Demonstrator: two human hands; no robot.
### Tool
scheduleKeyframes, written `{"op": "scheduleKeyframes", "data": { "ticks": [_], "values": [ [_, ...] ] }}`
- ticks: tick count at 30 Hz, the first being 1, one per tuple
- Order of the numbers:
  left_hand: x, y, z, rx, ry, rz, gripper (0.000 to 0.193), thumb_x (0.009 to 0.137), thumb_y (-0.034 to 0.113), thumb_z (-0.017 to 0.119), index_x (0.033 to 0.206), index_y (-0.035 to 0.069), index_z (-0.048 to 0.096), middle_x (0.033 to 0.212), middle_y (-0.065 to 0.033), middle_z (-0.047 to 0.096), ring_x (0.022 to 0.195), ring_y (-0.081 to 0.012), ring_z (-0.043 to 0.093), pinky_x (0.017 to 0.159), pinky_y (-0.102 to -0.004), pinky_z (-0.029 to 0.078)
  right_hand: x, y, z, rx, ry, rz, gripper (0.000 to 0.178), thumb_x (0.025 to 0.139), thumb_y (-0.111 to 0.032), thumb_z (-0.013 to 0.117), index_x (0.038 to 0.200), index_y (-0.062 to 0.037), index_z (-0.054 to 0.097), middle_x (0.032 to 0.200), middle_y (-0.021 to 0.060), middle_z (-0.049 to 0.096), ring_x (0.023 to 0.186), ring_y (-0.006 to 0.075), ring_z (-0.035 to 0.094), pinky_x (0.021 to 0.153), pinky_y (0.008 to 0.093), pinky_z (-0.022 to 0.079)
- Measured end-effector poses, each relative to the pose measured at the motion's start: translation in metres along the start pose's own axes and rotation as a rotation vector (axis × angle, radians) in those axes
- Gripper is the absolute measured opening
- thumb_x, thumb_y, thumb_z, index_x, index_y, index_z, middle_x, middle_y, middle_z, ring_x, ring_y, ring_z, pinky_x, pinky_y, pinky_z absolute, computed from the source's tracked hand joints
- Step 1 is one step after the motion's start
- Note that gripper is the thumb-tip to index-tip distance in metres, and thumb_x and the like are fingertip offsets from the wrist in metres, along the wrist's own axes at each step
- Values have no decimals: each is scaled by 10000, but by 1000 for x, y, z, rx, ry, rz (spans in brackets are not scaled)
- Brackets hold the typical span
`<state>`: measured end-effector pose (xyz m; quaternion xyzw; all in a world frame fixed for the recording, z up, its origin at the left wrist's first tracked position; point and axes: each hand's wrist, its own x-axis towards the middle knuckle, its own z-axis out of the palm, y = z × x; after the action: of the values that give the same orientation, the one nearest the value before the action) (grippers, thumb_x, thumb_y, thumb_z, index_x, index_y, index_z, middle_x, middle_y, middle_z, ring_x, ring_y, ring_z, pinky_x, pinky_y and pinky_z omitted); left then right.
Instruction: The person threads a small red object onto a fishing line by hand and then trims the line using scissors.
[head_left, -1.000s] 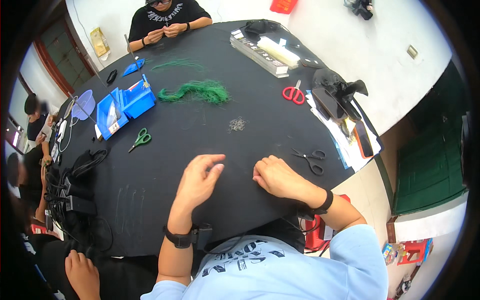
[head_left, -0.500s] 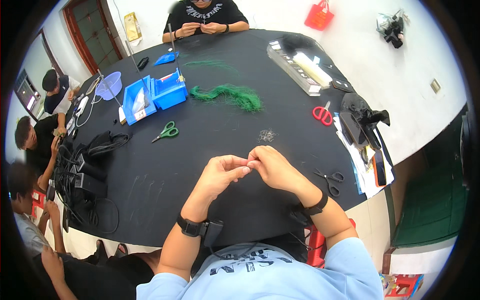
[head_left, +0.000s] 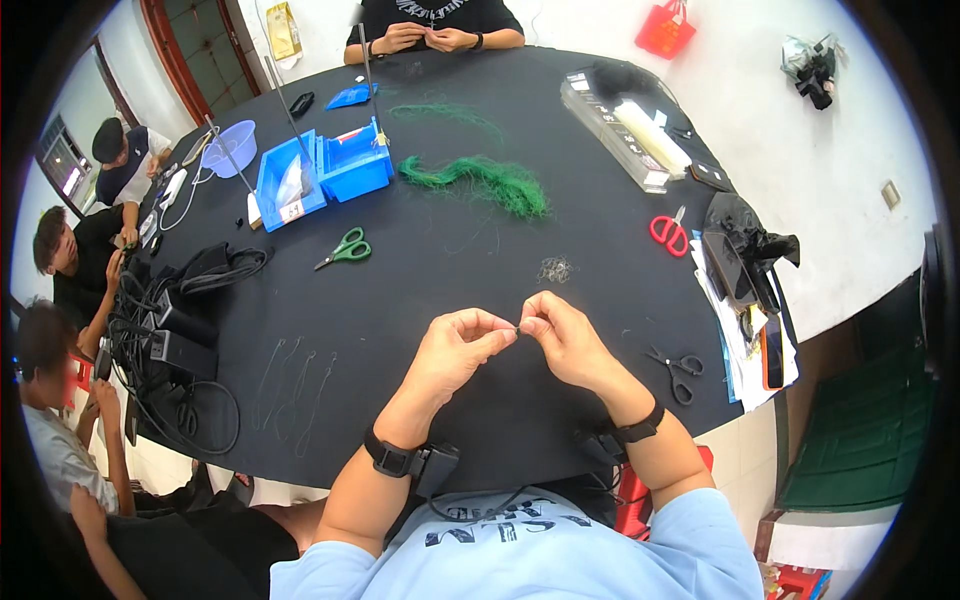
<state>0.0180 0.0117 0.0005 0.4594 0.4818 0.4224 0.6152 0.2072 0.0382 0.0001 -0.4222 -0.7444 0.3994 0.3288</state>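
Observation:
Over the near part of the black table, my left hand (head_left: 458, 350) and my right hand (head_left: 567, 345) meet at the fingertips. Each is closed in a pinch of thumb and forefinger. A tiny dark thing (head_left: 517, 331) shows where they meet, too small to name. Just beyond my right hand lies a little heap of thin metal pieces (head_left: 555, 269). Farther off is a tangled bundle of green thread (head_left: 490, 185). Several fine strands (head_left: 308, 400) lie on the table to the left of my left hand.
Green scissors (head_left: 348, 248) and blue bins (head_left: 290, 185) are at the left, past black cables and adapters (head_left: 185, 340). On the right lie black scissors (head_left: 680, 372), red scissors (head_left: 670, 233), papers and phones. Co-workers sit on the left and at the far edge (head_left: 437, 30).
My fingertips have drawn slightly apart from their overlapped pinch, and the tiny dark thing now shows between them. The whole view has shifted a little, so the table things sit farther right.

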Motion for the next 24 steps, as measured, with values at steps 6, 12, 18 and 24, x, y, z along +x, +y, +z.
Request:
{"op": "scheduleKeyframes", "data": {
  "ticks": [6, 12, 18, 24],
  "values": [
    [2, -3, -1, -14, 27, -4, 155, 845, 148, 725, 924, 18, 695, 842, -26, 687, 750, -69, 578, 647, -214, 425, 0, 8, 0, 55, 74, 60, 96, 961, -107, 558, 976, -16, 533, 896, 97, 591, 812, 190, 583, 748, 321, 477],
    [2, -6, -2, 0, 44, -19, 156, 846, 151, 729, 917, 17, 693, 829, -25, 682, 733, -65, 567, 638, -213, 421, -3, -1, 3, 122, 41, 59, 157, 938, -167, 630, 982, -24, 585, 873, 65, 593, 749, 131, 568, 684, 293, 481],
    [3, -7, -1, 9, 39, -10, 144, 845, 151, 730, 900, 23, 693, 819, -21, 677, 724, -63, 560, 632, -215, 420, 0, 6, 4, 26, 17, 44, 181, 947, -197, 612, 960, -17, 600, 871, 79, 599, 730, 150, 568, 680, 307, 482],
    [5, -7, -2, -41, 47, 6, 136, 855, 141, 717, 918, 25, 685, 843, -29, 682, 753, -75, 585, 664, -221, 442, 35, -10, -19, -161, -42, -30, 280, 954, -241, 608, 1127, -22, 598, 1014, 113, 629, 935, 173, 622, 817, 317, 510]
  ]
}}
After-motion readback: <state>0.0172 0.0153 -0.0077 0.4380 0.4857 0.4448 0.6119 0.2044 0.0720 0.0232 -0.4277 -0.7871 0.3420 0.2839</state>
